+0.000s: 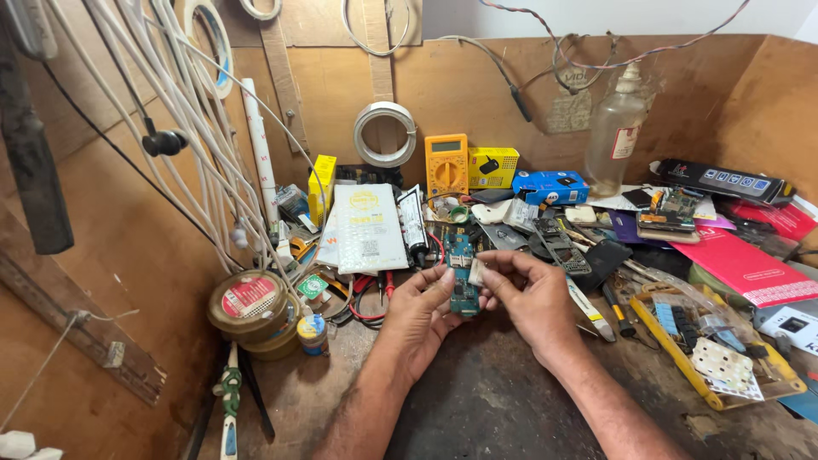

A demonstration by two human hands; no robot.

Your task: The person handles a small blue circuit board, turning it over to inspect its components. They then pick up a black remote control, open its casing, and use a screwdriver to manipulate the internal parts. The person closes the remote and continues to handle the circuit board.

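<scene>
Both hands meet over the middle of a cluttered workbench. My left hand (pixel 423 313) grips a small blue-green circuit board (pixel 461 266) from the left, holding it upright between thumb and fingers. My right hand (pixel 530 294) touches the board's right edge, its thumb and forefinger pinched on a small pale part (pixel 476 272) against the board. The lower end of the board is hidden behind my fingers.
A yellow multimeter (pixel 446 164) leans on the back wall beside a tape roll (pixel 385 134), a yellow box and a blue box (pixel 550 186). White cables (pixel 183 119) hang at left above a round tin (pixel 249 301). Phone parts, keypads (pixel 724 362) and a red booklet (pixel 750 268) crowd the right.
</scene>
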